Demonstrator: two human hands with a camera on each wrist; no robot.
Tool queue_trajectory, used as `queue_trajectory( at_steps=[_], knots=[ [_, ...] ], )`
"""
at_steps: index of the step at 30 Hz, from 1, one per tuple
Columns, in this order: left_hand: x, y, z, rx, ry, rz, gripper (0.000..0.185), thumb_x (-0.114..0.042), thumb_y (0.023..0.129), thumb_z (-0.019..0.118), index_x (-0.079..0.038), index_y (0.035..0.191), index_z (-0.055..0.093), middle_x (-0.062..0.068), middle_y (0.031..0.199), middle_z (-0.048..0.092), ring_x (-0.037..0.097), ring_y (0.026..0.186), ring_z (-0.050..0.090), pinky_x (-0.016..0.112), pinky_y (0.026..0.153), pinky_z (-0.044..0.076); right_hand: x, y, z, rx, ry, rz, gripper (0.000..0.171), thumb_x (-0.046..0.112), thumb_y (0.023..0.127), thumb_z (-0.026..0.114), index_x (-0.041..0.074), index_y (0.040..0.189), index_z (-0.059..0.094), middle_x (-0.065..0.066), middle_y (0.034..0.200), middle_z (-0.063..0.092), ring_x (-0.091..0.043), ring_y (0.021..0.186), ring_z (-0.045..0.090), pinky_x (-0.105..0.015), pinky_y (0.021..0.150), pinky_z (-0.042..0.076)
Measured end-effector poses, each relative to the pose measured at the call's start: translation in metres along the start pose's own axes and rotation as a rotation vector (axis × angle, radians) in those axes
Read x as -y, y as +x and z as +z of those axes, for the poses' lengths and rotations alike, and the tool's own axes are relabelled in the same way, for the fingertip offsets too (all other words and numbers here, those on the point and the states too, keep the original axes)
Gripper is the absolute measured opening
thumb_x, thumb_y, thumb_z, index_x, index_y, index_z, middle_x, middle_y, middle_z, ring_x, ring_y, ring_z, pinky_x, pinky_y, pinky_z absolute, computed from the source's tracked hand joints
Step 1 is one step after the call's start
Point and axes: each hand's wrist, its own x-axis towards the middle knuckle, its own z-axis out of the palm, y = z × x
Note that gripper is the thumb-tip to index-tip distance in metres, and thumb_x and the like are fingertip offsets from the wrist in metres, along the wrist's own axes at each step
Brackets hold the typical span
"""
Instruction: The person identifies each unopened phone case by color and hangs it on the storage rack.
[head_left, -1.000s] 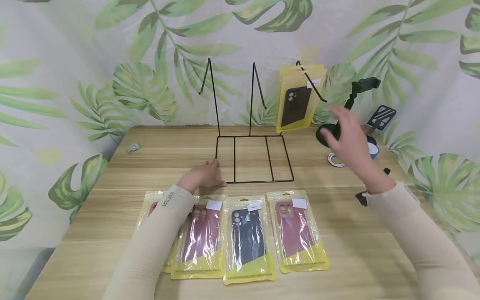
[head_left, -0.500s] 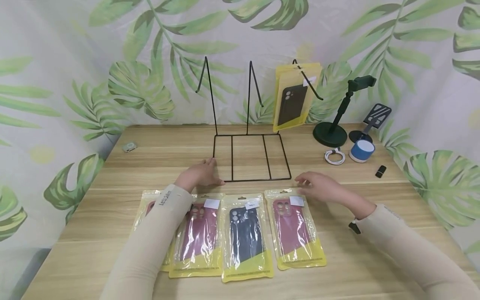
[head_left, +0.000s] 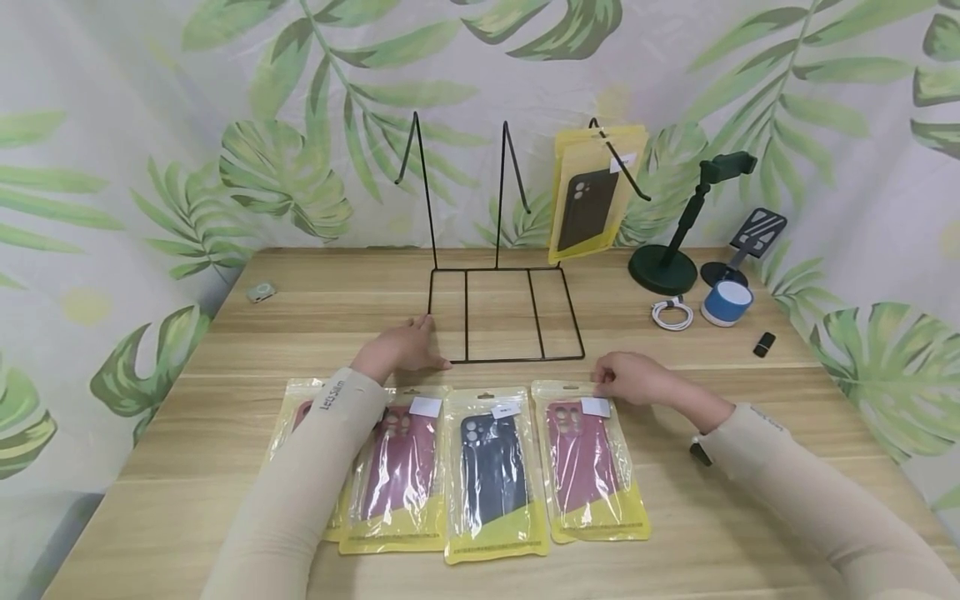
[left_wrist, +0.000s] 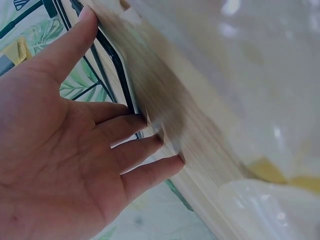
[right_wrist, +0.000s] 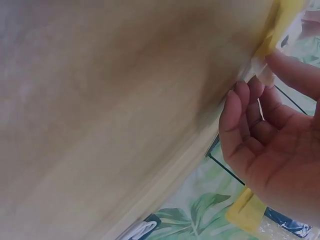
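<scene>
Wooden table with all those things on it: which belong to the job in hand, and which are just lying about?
In hand: rightmost red phone case in yellow packet, black wire display rack, right hand, left hand.

Lying about: blue round speaker, coiled white cable, green phone stand.

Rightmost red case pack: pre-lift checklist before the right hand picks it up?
1. Right hand has a grip on the rightmost red case pack: fingertips pinch its top edge in the right wrist view. Ok.
2. Pack clear of the black case pack beside it: edges close, overlap unclear. Cannot tell.
3. Left hand steadies the wire rack: fingers rest at its front left corner. Ok.
4. Free hooks on the rack: left and middle ones bare, right hook carries the hung pack. Ok.
5. Path from table up to the rack: nothing stands between. Ok.
</scene>
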Motion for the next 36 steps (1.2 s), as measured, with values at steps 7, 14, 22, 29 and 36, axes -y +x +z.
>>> queue_trajectory(
  at_steps=[7, 14, 22, 29, 36],
  knots=[
    [0.001, 0.000, 0.001, 0.000, 0.008, 0.000, 0.101, -0.052, 0.093, 0.061, 0.003, 0.157, 0.006, 0.021, 0.166, 0.006, 0.043, 0.152, 0.009, 0.059, 0.122, 0.017, 0.002, -0.009, -0.009, -0.132, 0.093, -0.012, 0.008, 0.019, 0.096, 0.062, 0.011, 0.095, 0.064, -0.004, 0.088, 0.069, -0.017, 0.078, 0.059, -0.030, 0.069, 0.049],
    [0.002, 0.002, 0.002, -0.004, 0.009, 0.001, 0.101, -0.052, 0.093, 0.061, 0.003, 0.157, 0.006, 0.020, 0.166, 0.006, 0.043, 0.152, 0.009, 0.059, 0.122, 0.019, 0.024, -0.031, -0.031, -0.353, 0.281, -0.100, 0.018, 0.022, 0.100, 0.060, 0.008, 0.108, 0.068, -0.008, 0.100, 0.071, -0.017, 0.088, 0.064, -0.028, 0.077, 0.053],
    [0.003, 0.002, 0.002, -0.006, 0.005, 0.003, 0.101, -0.052, 0.093, 0.062, 0.004, 0.157, 0.006, 0.020, 0.165, 0.007, 0.043, 0.152, 0.009, 0.059, 0.122, 0.016, 0.060, -0.052, -0.051, -0.582, 0.288, -0.286, 0.014, 0.013, 0.099, 0.061, 0.003, 0.104, 0.068, -0.009, 0.094, 0.071, -0.009, 0.077, 0.063, -0.015, 0.069, 0.052],
    [0.006, 0.003, 0.003, -0.010, 0.001, 0.000, 0.102, -0.053, 0.093, 0.061, 0.003, 0.157, 0.006, 0.020, 0.166, 0.007, 0.042, 0.152, 0.009, 0.059, 0.122, 0.017, 0.085, -0.036, -0.076, -0.818, 0.165, -0.568, 0.003, 0.000, 0.092, 0.066, -0.001, 0.094, 0.068, -0.009, 0.084, 0.073, 0.003, 0.072, 0.062, -0.007, 0.066, 0.050],
    [0.005, 0.001, 0.003, -0.009, -0.019, 0.007, 0.102, -0.053, 0.093, 0.062, 0.001, 0.158, 0.005, 0.018, 0.166, 0.005, 0.041, 0.153, 0.008, 0.058, 0.123, 0.015, 0.112, -0.011, -0.100, -0.926, 0.228, -0.570, 0.008, 0.004, 0.094, 0.065, -0.004, 0.097, 0.066, -0.013, 0.080, 0.070, -0.004, 0.063, 0.057, -0.012, 0.056, 0.041]
  ],
)
